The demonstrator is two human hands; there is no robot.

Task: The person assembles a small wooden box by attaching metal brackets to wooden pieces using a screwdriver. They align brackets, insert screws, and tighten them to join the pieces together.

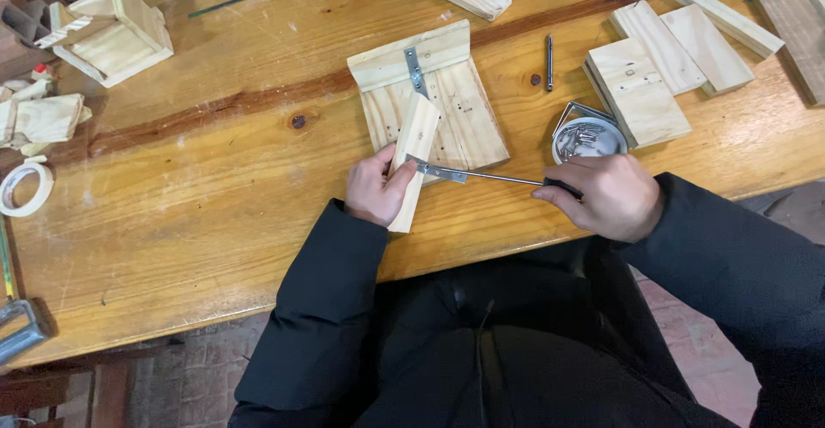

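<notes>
**Turning a Screw Into a Small Wood Block**

Black sleeves come up from the bottom, one on each side. Right hand [612, 198] is closed tight around the dark handle of a screwdriver [503, 179]. Its thin metal rod runs flat to the left, and the tip meets a small metal bracket [440, 171]. Left hand [375, 189] grips a narrow wood block [412, 168], fingers wrapped round its lower part, thumb on top. This block lies tilted across the near edge of a flat wood panel [460, 114], close to the front of the table [198, 213].

To do this well, I think the left hand should press the block hard so it cannot slip or spin. Keeping the screwdriver in a straight line with the screw should help the tip stay in. Slow turns with a steady push look safest, because the bracket is thin and could slide.

Every wood piece is pale and smooth, with soft lines in it. Under them the table is shiny, orange-brown, with dark knots and a long dark streak.

Just past the right hand sits a round metal tin [588, 138] full of grey screws. A second silver bracket [415, 69] lies on the panel's far end. Farther off are more flat boards [640, 93], a loose metal bit [549, 61], a little wood box [112, 31] and, at the left edge, a roll of tape [24, 187].
</notes>
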